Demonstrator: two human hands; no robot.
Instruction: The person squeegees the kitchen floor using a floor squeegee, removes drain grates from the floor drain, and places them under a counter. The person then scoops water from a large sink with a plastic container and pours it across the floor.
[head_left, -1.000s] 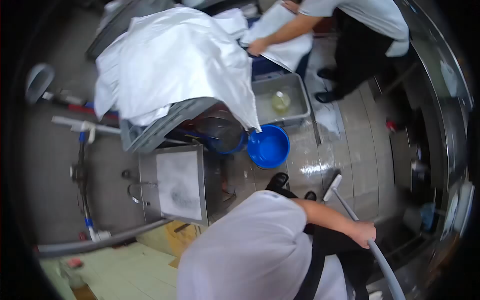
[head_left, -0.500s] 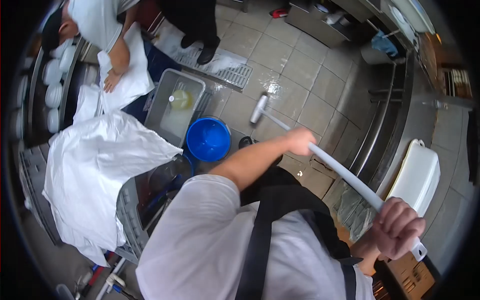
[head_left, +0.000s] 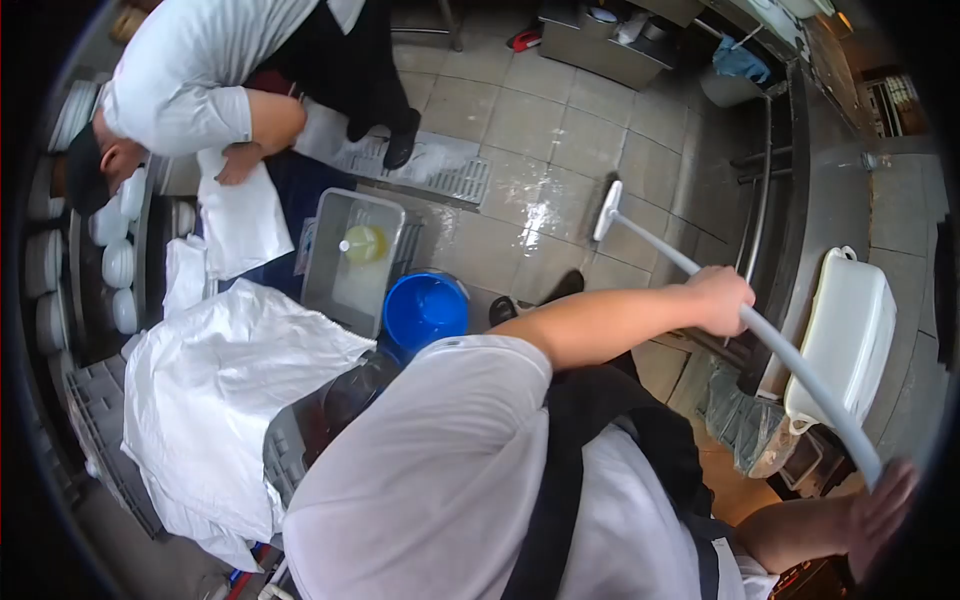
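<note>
A long-handled floor brush (head_left: 608, 211) with a white head and dark bristles touches the wet tiled floor. Its pale grey handle (head_left: 800, 365) slants down to the right. My left hand (head_left: 722, 298) is closed around the middle of this handle, with the arm stretched across in front of me. At the handle's upper end my right hand (head_left: 882, 515) wraps over it near the right edge of view; its fingers are somewhat blurred and the very tip is hidden.
A blue bucket (head_left: 427, 310) and a grey tub (head_left: 345, 205) holding a jug (head_left: 363, 244) of yellowish liquid stand left of my feet. Another person (head_left: 200, 80) bends over white sheeting (head_left: 245, 222). A white basin (head_left: 845, 335) is at right, beside a metal counter.
The brush head has moved right across the tiles, and both my hands have moved right with the handle. The other person has shifted and bends lower toward the shelves.
</note>
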